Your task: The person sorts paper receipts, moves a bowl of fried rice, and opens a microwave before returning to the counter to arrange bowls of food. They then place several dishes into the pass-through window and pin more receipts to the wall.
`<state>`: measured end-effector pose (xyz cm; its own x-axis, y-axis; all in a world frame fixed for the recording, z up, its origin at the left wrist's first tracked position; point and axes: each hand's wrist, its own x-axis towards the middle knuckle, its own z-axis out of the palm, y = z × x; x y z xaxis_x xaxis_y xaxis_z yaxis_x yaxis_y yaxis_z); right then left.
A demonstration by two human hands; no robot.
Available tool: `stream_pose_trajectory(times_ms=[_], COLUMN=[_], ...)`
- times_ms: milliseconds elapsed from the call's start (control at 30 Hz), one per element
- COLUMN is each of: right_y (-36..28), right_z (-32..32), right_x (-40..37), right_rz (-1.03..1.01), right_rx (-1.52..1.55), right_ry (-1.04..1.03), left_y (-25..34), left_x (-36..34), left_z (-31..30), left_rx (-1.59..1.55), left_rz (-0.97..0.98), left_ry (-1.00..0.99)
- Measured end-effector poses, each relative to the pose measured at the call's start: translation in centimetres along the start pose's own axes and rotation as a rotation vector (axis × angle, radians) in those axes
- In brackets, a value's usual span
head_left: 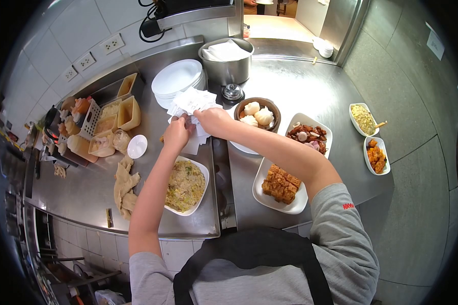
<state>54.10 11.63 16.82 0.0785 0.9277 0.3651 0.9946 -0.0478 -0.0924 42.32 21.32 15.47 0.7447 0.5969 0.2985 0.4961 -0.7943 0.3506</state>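
Observation:
Both my hands are at a loose pile of white paper slips in front of the stacked white plates. My left hand has its fingers closed on a slip at the pile's near side. My right hand reaches across from the right, its fingers closed on the slips' right side. Just below my left hand, partly behind my forearm, sits a square white dish of fried rice. A bamboo steamer with white buns stands beyond my right forearm.
A metal pot and a service bell stand behind. On the right are dishes of glazed meat, crispy fried pieces and two small bowls. Containers and a crumpled cloth lie left.

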Motion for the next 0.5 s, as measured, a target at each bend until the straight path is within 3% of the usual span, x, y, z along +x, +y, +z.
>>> stream_pose_trajectory(times_ms=[433,500], right_y=[-0.1,-0.1], right_z=[0.2,0.1], right_x=[0.4,0.4], right_rz=[0.018,0.016], right_rx=[0.036,0.026], right_ry=[-0.02,-0.033], left_y=[0.1,-0.8], left_x=[0.1,0.1], left_z=[0.0,0.0], left_rx=[0.02,-0.074], left_rz=[-0.034,0.066], left_ry=[-0.05,-0.018])
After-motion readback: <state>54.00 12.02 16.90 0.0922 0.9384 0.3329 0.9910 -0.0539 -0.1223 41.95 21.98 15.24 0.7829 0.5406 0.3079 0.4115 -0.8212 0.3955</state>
